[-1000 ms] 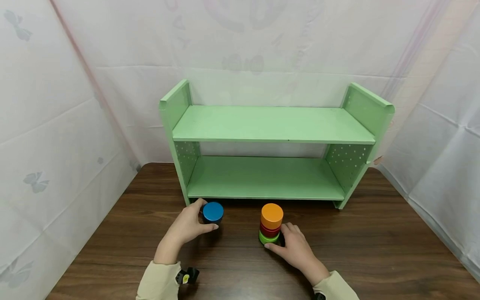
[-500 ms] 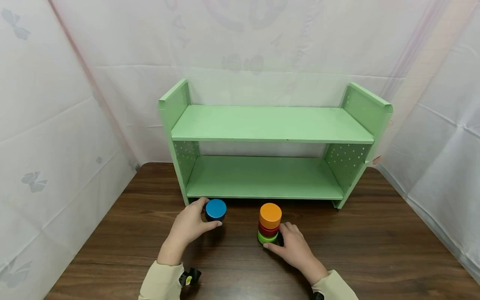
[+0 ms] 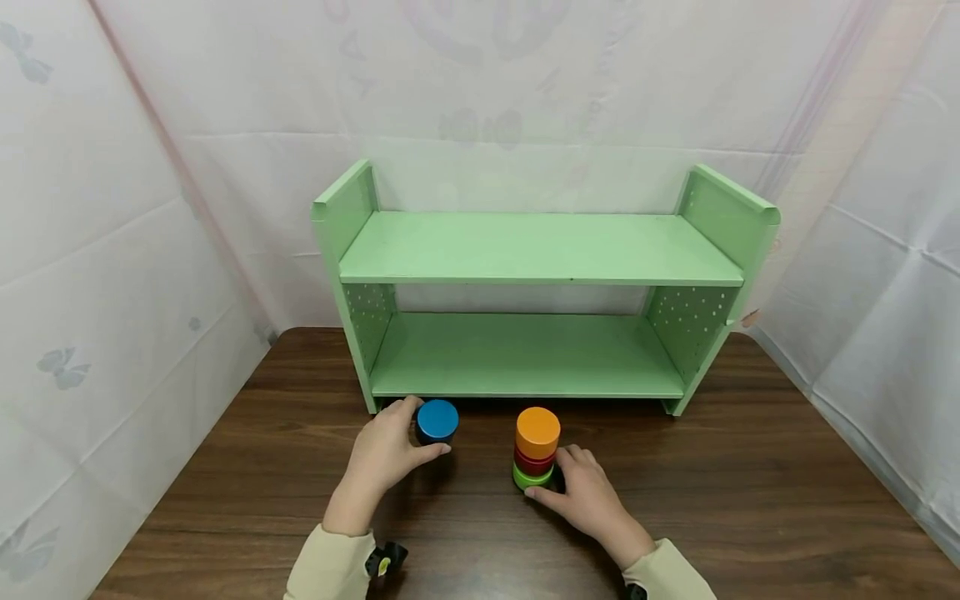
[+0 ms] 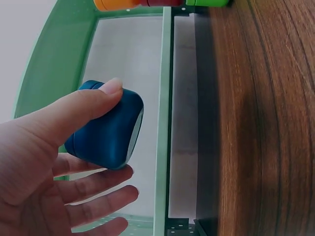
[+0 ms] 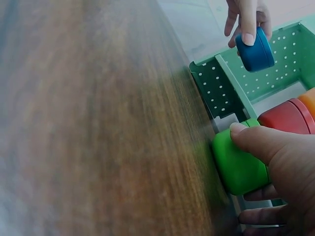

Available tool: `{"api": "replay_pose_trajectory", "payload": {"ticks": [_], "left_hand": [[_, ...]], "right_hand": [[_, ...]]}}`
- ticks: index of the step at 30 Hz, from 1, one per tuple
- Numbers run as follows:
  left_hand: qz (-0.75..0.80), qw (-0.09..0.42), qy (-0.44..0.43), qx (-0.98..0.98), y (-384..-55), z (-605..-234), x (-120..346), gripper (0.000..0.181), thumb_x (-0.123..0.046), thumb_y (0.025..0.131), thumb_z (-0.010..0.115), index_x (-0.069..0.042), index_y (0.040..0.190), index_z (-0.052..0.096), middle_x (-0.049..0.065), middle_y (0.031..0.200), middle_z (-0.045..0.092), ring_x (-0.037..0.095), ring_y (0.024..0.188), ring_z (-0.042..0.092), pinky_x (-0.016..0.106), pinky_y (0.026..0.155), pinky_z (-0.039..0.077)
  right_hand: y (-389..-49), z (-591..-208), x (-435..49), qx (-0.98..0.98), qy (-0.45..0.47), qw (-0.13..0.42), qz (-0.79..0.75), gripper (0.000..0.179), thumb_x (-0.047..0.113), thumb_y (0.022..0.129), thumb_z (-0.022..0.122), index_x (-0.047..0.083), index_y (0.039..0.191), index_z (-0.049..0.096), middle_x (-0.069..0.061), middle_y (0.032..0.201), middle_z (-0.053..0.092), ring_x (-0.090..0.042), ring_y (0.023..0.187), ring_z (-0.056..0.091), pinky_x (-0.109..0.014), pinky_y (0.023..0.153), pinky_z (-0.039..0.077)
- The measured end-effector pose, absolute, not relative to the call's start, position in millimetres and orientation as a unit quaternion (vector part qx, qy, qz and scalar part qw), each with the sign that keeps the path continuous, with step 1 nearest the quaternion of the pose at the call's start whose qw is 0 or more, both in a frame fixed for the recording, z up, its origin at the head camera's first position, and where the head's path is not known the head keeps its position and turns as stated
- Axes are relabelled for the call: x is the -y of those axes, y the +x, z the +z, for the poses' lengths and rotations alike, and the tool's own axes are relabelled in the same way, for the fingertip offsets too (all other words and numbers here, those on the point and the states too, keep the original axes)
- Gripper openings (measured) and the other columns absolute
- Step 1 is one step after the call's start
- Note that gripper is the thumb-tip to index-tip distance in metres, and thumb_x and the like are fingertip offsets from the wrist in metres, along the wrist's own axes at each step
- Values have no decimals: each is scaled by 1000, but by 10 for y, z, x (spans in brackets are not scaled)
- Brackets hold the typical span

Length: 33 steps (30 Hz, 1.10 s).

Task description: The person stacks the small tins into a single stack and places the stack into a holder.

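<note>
My left hand [image 3: 384, 446] pinches a small round blue lidded tin [image 3: 437, 419] between thumb and fingers. In the left wrist view the thumb lies across the blue tin [image 4: 106, 130], which is held off the table. Right of it stands a stack of similar tins: orange [image 3: 537, 431] on top, red [image 3: 534, 462] in the middle, green [image 3: 532, 478] at the bottom. My right hand [image 3: 588, 496] grips the green tin, its thumb on the near side. The right wrist view shows that thumb on the green tin [image 5: 238, 160] and the red tin [image 5: 285, 118] above.
A green two-tier shelf [image 3: 540, 250] with dotted side panels stands just behind the hands. Its lower board [image 3: 525, 354] sits close behind the tins. Dark wooden table [image 3: 225, 500] lies under everything. White patterned cloth [image 3: 480, 75] hangs behind and at both sides.
My left hand has moved a little to the right with the blue tin, closer to the stack. My right hand stays on the green tin. The head view has shifted slightly.
</note>
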<state>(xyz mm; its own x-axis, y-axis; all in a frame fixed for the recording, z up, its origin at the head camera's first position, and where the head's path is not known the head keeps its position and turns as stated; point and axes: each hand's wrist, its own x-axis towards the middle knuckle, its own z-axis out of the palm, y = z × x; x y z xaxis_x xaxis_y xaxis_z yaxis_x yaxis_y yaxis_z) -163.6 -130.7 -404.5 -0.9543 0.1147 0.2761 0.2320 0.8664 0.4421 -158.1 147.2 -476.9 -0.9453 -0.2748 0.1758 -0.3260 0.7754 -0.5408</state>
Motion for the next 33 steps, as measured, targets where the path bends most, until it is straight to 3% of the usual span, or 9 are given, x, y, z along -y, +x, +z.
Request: {"api": "replay_pose_trajectory", "payload": {"ticks": [11, 17, 33], "left_hand": [[-220, 161, -96, 957, -1620, -4024, 1268, 63, -38, 67, 85, -2, 112, 61, 16, 104, 62, 33, 92, 63, 50, 75, 51], [-228, 171, -87, 955, -1607, -3996, 1248, 65, -40, 68, 84, 0, 114, 60, 18, 108, 61, 35, 96, 61, 50, 77, 51], [-239, 202, -97, 945, -1518, -3893, 1152, 61, -39, 68, 84, 1, 108, 60, 17, 102, 61, 35, 95, 59, 50, 80, 50]], "right_hand": [[-1574, -4767, -1463, 942, 161, 44, 290, 59, 43, 76, 77, 2, 115, 61, -8, 107, 60, -25, 102, 54, -48, 87, 46], [-1578, -4763, -1458, 942, 161, 43, 291, 57, 43, 76, 77, 4, 115, 61, -7, 106, 60, -24, 101, 54, -48, 87, 46], [-1562, -4765, -1452, 942, 171, 42, 286, 58, 44, 77, 76, 4, 115, 61, -8, 108, 61, -24, 102, 54, -49, 88, 45]]}}
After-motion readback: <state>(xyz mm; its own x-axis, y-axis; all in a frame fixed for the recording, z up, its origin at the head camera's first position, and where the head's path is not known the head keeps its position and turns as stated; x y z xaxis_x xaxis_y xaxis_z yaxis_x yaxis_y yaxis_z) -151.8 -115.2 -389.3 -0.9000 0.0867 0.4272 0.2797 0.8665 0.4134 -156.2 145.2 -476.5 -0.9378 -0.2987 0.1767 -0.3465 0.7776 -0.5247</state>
